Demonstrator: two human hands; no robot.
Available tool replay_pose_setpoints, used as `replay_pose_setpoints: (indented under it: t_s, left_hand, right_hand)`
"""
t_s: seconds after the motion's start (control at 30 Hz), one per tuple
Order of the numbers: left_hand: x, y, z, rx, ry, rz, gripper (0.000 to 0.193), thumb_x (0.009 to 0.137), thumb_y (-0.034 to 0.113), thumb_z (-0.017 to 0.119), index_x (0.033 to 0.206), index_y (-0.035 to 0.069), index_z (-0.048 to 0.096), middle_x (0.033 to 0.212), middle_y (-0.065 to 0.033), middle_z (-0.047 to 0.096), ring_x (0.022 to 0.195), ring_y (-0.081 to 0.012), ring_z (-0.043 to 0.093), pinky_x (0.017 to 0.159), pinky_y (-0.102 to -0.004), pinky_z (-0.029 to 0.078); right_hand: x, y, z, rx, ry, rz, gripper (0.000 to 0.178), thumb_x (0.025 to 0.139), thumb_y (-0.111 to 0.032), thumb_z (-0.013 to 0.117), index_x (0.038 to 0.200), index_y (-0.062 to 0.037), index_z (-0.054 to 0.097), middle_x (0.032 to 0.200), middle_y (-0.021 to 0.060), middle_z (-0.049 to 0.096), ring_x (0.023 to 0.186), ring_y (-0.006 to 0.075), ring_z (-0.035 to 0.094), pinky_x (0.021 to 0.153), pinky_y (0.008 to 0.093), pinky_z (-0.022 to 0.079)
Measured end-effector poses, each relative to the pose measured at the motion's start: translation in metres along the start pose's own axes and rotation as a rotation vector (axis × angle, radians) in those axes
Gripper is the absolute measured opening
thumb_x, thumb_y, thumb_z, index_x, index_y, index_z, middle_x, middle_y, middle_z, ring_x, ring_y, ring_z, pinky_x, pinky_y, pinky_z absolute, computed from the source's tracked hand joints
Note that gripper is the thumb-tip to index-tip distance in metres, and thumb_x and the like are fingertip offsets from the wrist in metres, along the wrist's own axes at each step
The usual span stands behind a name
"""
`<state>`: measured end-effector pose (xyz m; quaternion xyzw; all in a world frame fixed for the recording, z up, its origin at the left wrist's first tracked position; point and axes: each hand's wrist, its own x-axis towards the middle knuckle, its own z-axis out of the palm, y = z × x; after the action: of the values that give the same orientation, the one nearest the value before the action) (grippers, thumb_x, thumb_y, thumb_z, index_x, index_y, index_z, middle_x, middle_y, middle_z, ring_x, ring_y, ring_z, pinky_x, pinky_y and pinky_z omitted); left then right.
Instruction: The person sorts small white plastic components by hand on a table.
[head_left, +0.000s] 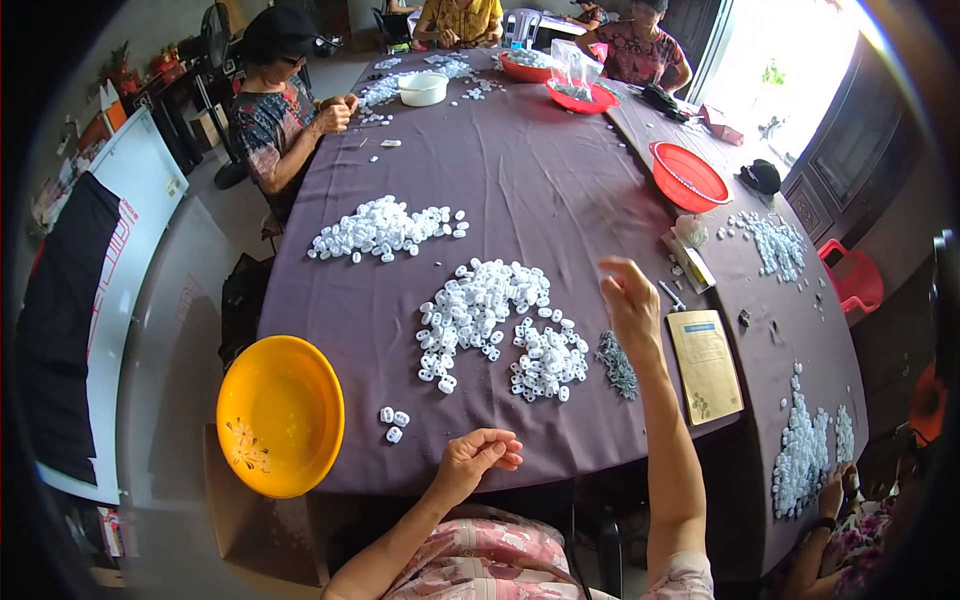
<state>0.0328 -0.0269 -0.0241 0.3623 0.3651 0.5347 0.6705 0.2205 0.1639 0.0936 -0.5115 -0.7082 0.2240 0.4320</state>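
Observation:
My left hand (477, 462) is closed at the near table edge, thumb pressed against the curled fingers; whatever it holds, if anything, is hidden. Over the table to the right, my right hand (632, 305) is raised with bent fingers, a gap showing between thumb and forefinger. Below its wrist lies a small heap of grey parts (617, 367). To its left are a heap of small white oval plastic pieces with dark marks (478, 305) and a smaller white heap (549, 360). Three loose white pieces (395, 422) lie left of my left hand.
A yellow basin (281, 415) stands at the left table edge. Another white heap (380, 230) lies farther back. A tan booklet (705, 367) and a red basket (690, 177) are at right. Several people sit around the table, one person's hand (832, 492) beside a white heap at lower right.

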Motion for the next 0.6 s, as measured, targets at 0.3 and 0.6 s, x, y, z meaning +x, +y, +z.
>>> replay_pose_setpoints:
  t_s: [0.3, 0.6]
  left_hand:
    - [0.005, 0.0, 0.005, 0.055, -0.017, 0.008, 0.02, 0.089, 0.008, 0.047, 0.104, -0.003, 0.055, 0.093, -0.014, 0.061, 0.08, -0.0201, 0.062, 0.071, -0.0308, 0.052]
    - [0.002, 0.001, 0.003, -0.003, -0.008, -0.012, 0.02, 0.089, 0.007, 0.047, 0.104, -0.002, 0.055, 0.093, -0.0143, 0.061, 0.079, -0.0207, 0.062, 0.07, -0.0319, 0.052]
  right_hand:
    - [0.008, 0.017, -0.017, -0.021, 0.033, 0.046, 0.049, 0.073, -0.009, 0.054, 0.121, -0.0089, 0.046, 0.053, 0.0064, 0.043, 0.049, 0.0137, 0.042, 0.05, 0.0308, 0.038]
    - [-0.025, 0.028, -0.027, 0.358, -0.009, 0.261, 0.028, 0.079, -0.007, 0.052, 0.106, 0.0006, 0.052, 0.064, 0.0058, 0.055, 0.048, 0.009, 0.049, 0.042, 0.0213, 0.039]
